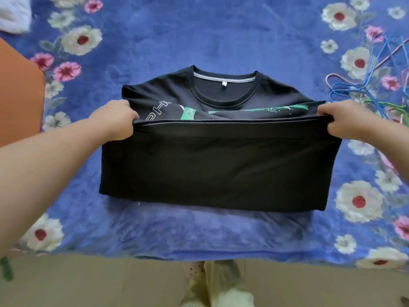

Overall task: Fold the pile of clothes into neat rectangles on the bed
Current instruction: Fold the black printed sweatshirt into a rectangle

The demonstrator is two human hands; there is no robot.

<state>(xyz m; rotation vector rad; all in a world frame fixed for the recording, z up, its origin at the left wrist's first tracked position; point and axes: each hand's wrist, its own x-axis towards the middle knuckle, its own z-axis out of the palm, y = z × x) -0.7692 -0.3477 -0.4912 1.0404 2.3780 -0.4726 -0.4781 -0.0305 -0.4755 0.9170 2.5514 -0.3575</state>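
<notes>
A black T-shirt (221, 165) with a green and white print lies front up on the bed, collar at the far side. Its lower half is turned up over the chest, so the plain black back faces me. My left hand (117, 120) grips the left corner of the raised hem. My right hand (345, 120) grips the right corner. The hem is stretched straight between them, just below the collar and across the print, part of which it hides.
A blue blanket (199, 34) with white and pink flowers covers the bed. Several wire hangers (363, 85) lie at the right. An orange object (17, 96) stands at the left edge, white fabric (13, 14) at the top left. The floor runs along the near edge.
</notes>
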